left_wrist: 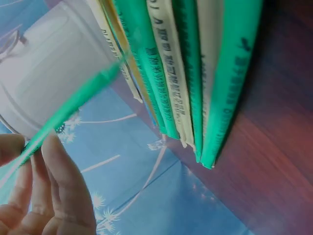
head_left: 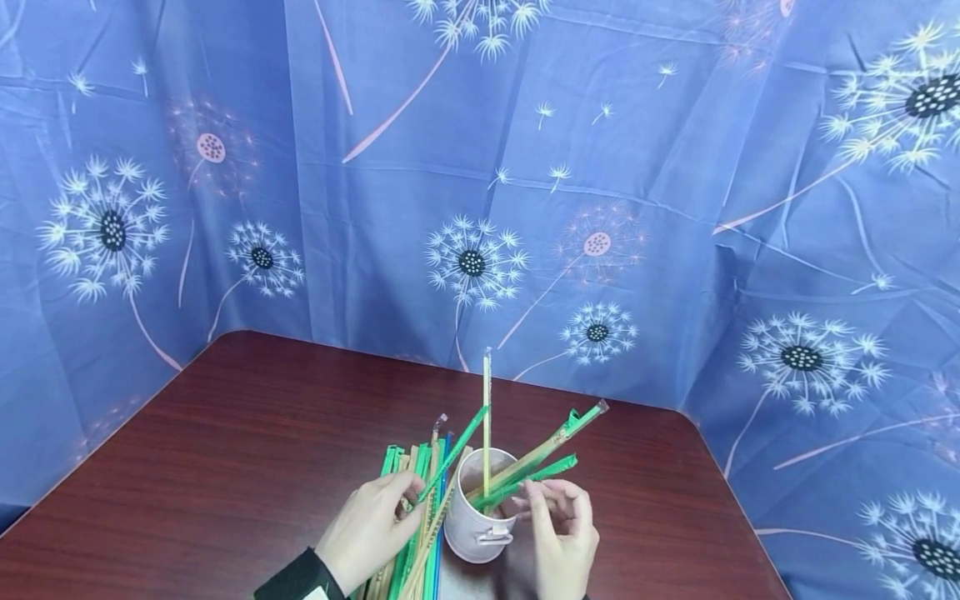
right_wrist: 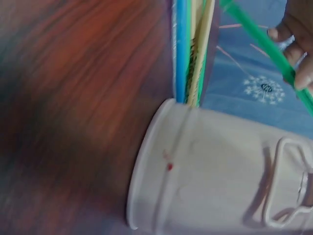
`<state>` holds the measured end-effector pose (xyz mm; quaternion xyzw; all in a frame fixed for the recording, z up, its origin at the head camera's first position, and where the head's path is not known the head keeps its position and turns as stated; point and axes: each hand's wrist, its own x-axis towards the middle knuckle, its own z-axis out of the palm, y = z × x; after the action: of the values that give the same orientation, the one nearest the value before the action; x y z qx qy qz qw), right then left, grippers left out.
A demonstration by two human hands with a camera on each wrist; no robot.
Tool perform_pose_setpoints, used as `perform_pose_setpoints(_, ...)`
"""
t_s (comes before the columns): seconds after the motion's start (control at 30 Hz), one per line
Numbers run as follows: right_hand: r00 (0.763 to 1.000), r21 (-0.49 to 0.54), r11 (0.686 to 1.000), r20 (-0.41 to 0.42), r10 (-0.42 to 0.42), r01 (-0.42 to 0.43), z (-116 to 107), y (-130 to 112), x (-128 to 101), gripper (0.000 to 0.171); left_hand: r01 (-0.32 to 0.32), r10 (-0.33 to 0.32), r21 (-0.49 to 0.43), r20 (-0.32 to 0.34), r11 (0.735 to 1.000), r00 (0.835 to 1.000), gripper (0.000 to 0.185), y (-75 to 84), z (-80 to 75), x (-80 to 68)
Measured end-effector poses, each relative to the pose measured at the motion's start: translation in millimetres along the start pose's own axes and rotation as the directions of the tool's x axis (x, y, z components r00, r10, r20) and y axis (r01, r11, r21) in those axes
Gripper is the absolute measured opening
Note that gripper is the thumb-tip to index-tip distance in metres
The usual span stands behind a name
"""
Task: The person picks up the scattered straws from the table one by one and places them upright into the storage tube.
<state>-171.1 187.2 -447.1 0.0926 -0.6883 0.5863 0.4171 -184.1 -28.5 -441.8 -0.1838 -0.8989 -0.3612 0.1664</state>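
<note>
left hand pinching a green straw between thumb and fingers, tip angled up toward the cup. right hand pinching another green straw at the rim of the white cup. cup standing upright near the front edge of the table, several wrapped straws leaning out of it. loose bundle of wrapped straws lying flat just left of the cup, lower ends cut off by the frame. print on wrappers unreadable. right wrist view blurred. dark red wood-grain table. blue dandelion-print cloth hung behind and on both sides.
</note>
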Motion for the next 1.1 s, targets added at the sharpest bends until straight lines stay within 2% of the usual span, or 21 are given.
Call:
perform_pose_setpoints(0.13,0.995,0.074,0.995,0.075,-0.067,0.061,2.7,-1.6,-1.6,0.023,-0.065,0.065,0.002,-0.029,0.998,0.997,0.013,3.7,0.5,0.1)
perform_pose_setpoints(0.27,0.988,0.080,0.993,0.124,-0.092,0.082,6.0,-6.4,-4.2,0.030,-0.145,0.145,0.009,-0.050,0.989,0.988,0.018,6.0,1.1,-1.3)
perform_pose_setpoints(0.43,0.969,0.224,0.966,0.177,-0.173,0.132,9.1,-11.5,-5.5,0.038,-0.228,0.227,-0.016,-0.058,0.973,0.972,0.022,6.2,2.2,-2.3)
perform_pose_setpoints(0.5,0.956,0.277,0.948,0.199,-0.215,0.156,9.6,-12.8,-5.2,0.039,-0.267,0.265,-0.021,-0.073,0.963,0.961,0.023,6.1,2.7,-2.1)
perform_pose_setpoints(0.57,0.949,0.290,0.943,0.214,-0.231,0.164,9.9,-15.1,-4.8,0.038,-0.312,0.309,-0.018,-0.090,0.950,0.947,0.024,5.3,3.2,-1.7)
perform_pose_setpoints(0.67,0.943,0.310,0.933,0.212,-0.256,0.184,11.1,-18.3,-5.0,0.035,-0.376,0.375,0.013,-0.122,0.926,0.919,0.026,4.5,3.9,-0.8)
perform_pose_setpoints(0.73,0.938,0.328,0.923,0.204,-0.279,0.203,12.0,-19.7,-5.3,0.033,-0.397,0.397,0.028,-0.133,0.917,0.908,0.027,4.0,4.2,-0.4)
perform_pose_setpoints(0.97,0.934,0.373,0.901,0.182,-0.307,0.223,14.6,-20.9,-6.1,0.030,-0.393,0.392,0.016,-0.118,0.920,0.912,0.027,4.4,3.2,-0.4)
perform_pose_setpoints(1.1,0.932,0.412,0.884,0.175,-0.316,0.222,15.3,-21.5,-5.6,0.031,-0.370,0.367,-0.004,-0.103,0.929,0.924,0.027,4.8,2.5,-1.3)
